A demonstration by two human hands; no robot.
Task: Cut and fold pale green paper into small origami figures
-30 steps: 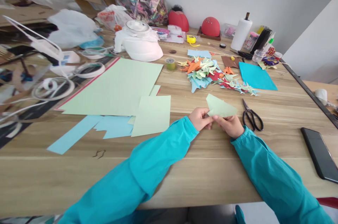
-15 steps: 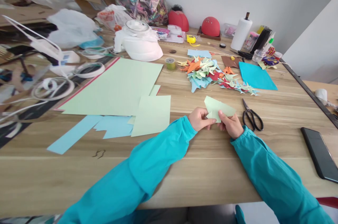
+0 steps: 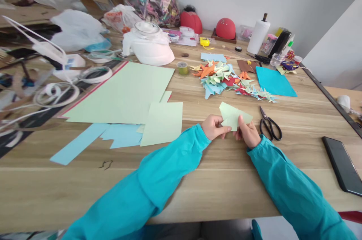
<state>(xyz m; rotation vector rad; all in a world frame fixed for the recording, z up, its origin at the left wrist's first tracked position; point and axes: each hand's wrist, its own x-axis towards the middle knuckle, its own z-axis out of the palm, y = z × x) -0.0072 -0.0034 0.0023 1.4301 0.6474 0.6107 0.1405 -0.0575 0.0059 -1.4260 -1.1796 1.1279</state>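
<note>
A pale green folded paper piece [image 3: 233,115] is held just above the wooden table [image 3: 215,179] between both hands. My left hand [image 3: 214,127] pinches its lower left corner with closed fingers. My right hand [image 3: 248,133] grips its lower right part, thumb pressed on top of the paper. Both arms wear teal sleeves. Black scissors [image 3: 270,124] lie shut on the table just right of my right hand. A pile of small folded paper shapes [image 3: 226,78] in several colours lies beyond the hands.
Large pale green sheets [image 3: 124,95] and light blue offcuts [image 3: 113,136] lie to the left. A teal sheet [image 3: 273,81] lies at the back right, a black phone [image 3: 342,164] at the right edge. Tape rolls, bags, a paper towel roll [image 3: 258,36] crowd the back.
The folded paper has been drawn slightly down and left toward my hands, and my right thumb has moved up onto the paper. The arms have hardly shifted.
</note>
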